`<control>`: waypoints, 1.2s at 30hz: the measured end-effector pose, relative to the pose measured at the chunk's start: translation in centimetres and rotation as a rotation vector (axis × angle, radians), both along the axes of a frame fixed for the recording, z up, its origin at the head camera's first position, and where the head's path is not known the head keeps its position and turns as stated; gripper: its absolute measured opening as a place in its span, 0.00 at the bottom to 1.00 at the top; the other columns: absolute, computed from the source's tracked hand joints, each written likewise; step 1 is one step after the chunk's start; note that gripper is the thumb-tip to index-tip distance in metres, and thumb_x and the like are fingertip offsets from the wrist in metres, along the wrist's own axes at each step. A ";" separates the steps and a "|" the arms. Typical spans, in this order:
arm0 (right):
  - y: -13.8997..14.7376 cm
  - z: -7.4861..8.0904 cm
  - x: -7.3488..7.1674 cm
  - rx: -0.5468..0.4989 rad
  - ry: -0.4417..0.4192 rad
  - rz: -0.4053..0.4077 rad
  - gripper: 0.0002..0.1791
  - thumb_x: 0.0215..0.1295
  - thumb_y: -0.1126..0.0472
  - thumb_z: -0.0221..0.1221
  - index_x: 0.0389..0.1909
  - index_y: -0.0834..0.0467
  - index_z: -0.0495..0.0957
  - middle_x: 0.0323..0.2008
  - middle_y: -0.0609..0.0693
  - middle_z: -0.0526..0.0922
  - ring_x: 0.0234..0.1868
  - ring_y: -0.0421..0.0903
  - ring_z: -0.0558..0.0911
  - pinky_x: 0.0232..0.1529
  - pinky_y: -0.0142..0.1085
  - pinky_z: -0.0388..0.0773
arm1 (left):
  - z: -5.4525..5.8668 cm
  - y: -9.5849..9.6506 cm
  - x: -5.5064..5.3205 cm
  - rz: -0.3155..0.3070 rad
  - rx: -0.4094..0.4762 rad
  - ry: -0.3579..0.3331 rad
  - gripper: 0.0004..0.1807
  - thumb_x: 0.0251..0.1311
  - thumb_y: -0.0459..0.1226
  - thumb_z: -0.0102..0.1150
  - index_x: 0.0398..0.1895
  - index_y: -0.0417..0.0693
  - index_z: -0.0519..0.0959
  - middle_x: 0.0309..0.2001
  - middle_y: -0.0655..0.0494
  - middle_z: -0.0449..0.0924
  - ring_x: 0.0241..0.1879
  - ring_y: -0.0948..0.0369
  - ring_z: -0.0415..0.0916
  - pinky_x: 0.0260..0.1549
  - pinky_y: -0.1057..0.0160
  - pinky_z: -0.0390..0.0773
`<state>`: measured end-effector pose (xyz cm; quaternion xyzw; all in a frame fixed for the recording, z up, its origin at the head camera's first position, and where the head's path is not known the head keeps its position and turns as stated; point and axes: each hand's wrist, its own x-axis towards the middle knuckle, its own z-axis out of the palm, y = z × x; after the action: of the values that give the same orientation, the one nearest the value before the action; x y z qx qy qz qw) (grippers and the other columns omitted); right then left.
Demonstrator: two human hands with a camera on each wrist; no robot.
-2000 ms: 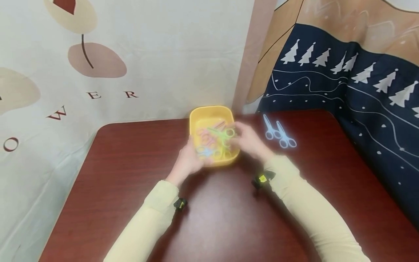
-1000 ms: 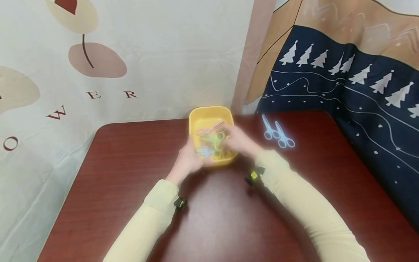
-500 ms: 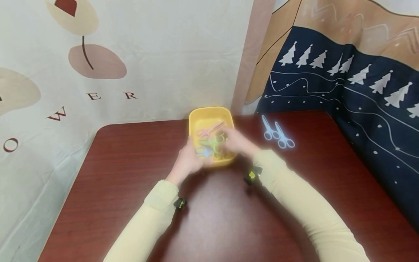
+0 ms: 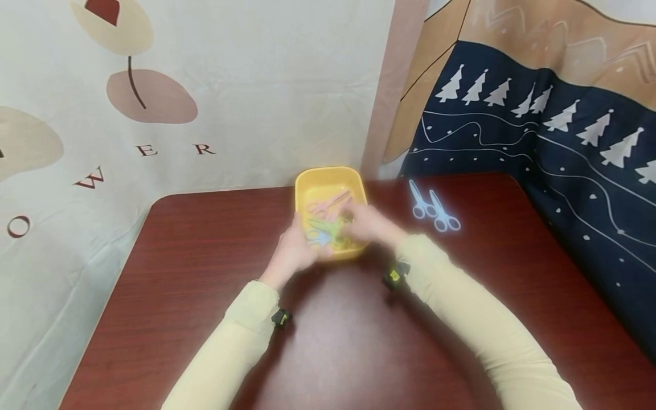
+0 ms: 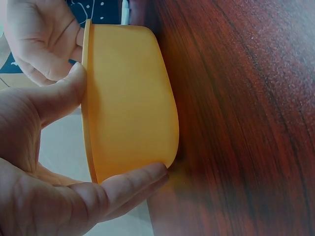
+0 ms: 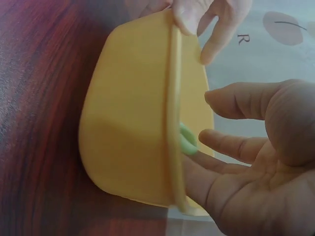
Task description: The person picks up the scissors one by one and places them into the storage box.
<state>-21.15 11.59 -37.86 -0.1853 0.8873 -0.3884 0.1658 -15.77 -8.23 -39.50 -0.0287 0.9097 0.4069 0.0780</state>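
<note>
A yellow plastic bin (image 4: pixel 328 175) stands at the table's back edge. My left hand (image 4: pixel 293 250) holds its near left corner, thumb at the rim and fingers along the outer wall, as the left wrist view shows. Over the bin's right rim reaches my right hand (image 4: pixel 370 223), its fingers inside; the right wrist view shows thumb and forefinger spread apart, close to a green handle loop (image 6: pixel 187 140). In the bin lie pink scissors (image 4: pixel 335 200), green scissors (image 4: pixel 329 226) by my right fingertips, and a light blue piece (image 4: pixel 319 236) near my left thumb.
Two light blue pairs of scissors, a left one (image 4: pixel 421 204) and a right one (image 4: pixel 444 214), lie on the dark red-brown table (image 4: pixel 215 239) right of the bin. A pale printed cloth (image 4: pixel 246 114) hangs behind, with a navy tree-patterned one (image 4: pixel 482 131) at the right.
My right hand has moved left, deeper over the bin. The green scissors have shifted down and left, and more of the pink scissors shows. My left hand has stayed in place.
</note>
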 end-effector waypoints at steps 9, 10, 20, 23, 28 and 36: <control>0.7 0.5 0.0 0.085 0.067 -0.033 0.23 0.67 0.63 0.64 0.63 0.61 0.77 0.50 0.55 0.83 0.49 0.51 0.81 0.56 0.45 0.79 | 0.0 0.0 -0.2 -0.012 -0.017 -0.014 0.68 0.47 0.42 0.82 0.83 0.38 0.42 0.64 0.33 0.75 0.59 0.43 0.76 0.62 0.44 0.74; 0.8 0.5 0.0 0.086 0.068 -0.040 0.24 0.67 0.63 0.64 0.63 0.61 0.77 0.51 0.55 0.83 0.49 0.51 0.80 0.57 0.46 0.79 | 0.0 0.0 -0.2 -0.012 -0.017 -0.015 0.68 0.47 0.42 0.82 0.83 0.39 0.42 0.63 0.33 0.75 0.59 0.43 0.76 0.62 0.44 0.74; 2.7 1.3 -0.3 0.008 0.049 -0.098 0.26 0.69 0.61 0.62 0.66 0.60 0.76 0.60 0.56 0.82 0.58 0.51 0.80 0.64 0.46 0.76 | 0.1 0.1 -0.3 -0.006 -0.038 -0.024 0.65 0.46 0.40 0.81 0.82 0.41 0.45 0.60 0.35 0.77 0.56 0.43 0.77 0.60 0.43 0.75; 3.3 1.5 -0.3 -0.016 0.091 -0.119 0.24 0.69 0.61 0.63 0.65 0.61 0.77 0.59 0.57 0.83 0.60 0.53 0.80 0.64 0.48 0.76 | 0.2 0.1 -0.3 -0.001 -0.040 -0.047 0.68 0.48 0.40 0.81 0.83 0.41 0.41 0.65 0.33 0.73 0.61 0.41 0.74 0.65 0.42 0.71; 4.5 1.3 -0.2 -0.061 0.110 -0.155 0.19 0.70 0.60 0.63 0.60 0.57 0.80 0.57 0.55 0.84 0.59 0.51 0.80 0.64 0.48 0.75 | 0.3 0.1 -0.3 -0.001 -0.054 -0.064 0.69 0.49 0.40 0.80 0.84 0.40 0.38 0.68 0.32 0.70 0.64 0.41 0.71 0.68 0.42 0.68; 6.8 0.8 -0.1 -0.092 0.123 -0.228 0.21 0.71 0.63 0.62 0.63 0.59 0.78 0.58 0.56 0.82 0.62 0.54 0.77 0.67 0.51 0.73 | 0.2 0.1 -0.3 -0.017 -0.056 -0.050 0.67 0.50 0.40 0.79 0.83 0.38 0.39 0.69 0.33 0.69 0.66 0.42 0.70 0.69 0.44 0.67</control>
<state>-21.20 18.41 -37.01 -0.1143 0.8924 -0.4327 0.0571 -16.06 -8.10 -39.28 -0.0333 0.9188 0.3796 0.1035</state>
